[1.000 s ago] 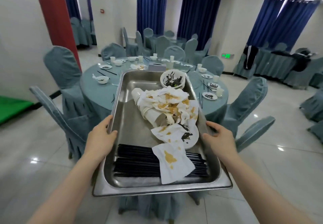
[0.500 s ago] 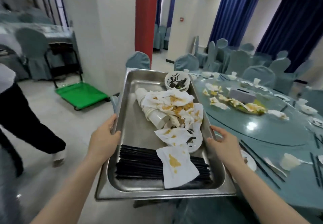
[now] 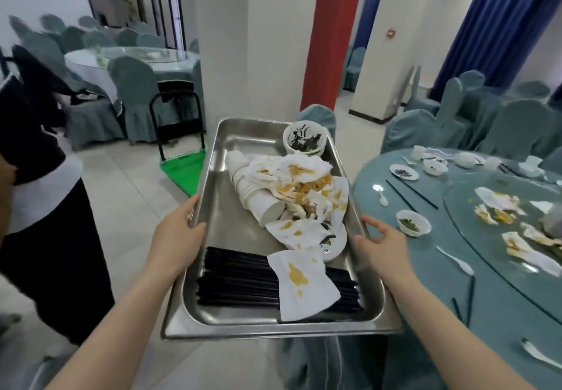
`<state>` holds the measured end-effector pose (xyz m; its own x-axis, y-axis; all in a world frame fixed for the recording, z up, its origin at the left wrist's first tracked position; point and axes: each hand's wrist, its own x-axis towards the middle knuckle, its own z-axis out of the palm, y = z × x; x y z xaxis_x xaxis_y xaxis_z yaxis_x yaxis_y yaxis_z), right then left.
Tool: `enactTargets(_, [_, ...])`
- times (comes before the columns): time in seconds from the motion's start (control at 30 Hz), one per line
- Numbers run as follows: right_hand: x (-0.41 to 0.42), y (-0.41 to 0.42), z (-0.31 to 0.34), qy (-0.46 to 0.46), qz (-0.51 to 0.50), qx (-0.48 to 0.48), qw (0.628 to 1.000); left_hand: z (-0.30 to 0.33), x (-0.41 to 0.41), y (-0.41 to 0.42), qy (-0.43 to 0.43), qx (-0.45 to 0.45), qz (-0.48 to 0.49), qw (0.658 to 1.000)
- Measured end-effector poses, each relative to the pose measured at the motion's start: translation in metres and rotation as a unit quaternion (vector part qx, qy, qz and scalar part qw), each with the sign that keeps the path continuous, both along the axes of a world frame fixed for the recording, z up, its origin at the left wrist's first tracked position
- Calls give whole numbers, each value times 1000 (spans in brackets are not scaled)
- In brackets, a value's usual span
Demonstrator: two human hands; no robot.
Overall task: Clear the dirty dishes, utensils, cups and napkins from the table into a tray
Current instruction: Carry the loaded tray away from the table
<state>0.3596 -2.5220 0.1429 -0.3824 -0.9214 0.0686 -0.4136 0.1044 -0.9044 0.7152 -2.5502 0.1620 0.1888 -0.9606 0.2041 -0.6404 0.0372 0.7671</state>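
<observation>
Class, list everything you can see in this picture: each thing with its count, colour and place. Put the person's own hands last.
Tray: one, steel, held centre.
Chopsticks: a bundle, black, tray's near end.
Napkins: several, white, stained yellow, in tray.
Paper cups: one stack, white, lying in tray.
Bowl: one, white, tray's far corner.
Round table: one, grey-blue, right, with dirty dishes.
Trolley: one, green, behind.
Pillar: one, red.
Left hand: on tray's left rim.
Right hand: on right rim.
</observation>
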Motion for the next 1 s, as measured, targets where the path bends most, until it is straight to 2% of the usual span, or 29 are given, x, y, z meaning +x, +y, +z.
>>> enactTargets(0.33, [69, -269, -35, 9, 31, 8, 999, -25, 68, -235, 4, 20, 43, 999])
enactTargets(0.67, [152, -508, -58, 51, 95, 47, 993, -63, 149, -428, 2, 66, 120, 991])
enactTargets(1.0, [254, -753, -87, 105, 90, 87, 987, -104, 248, -680, 8, 74, 122, 990])
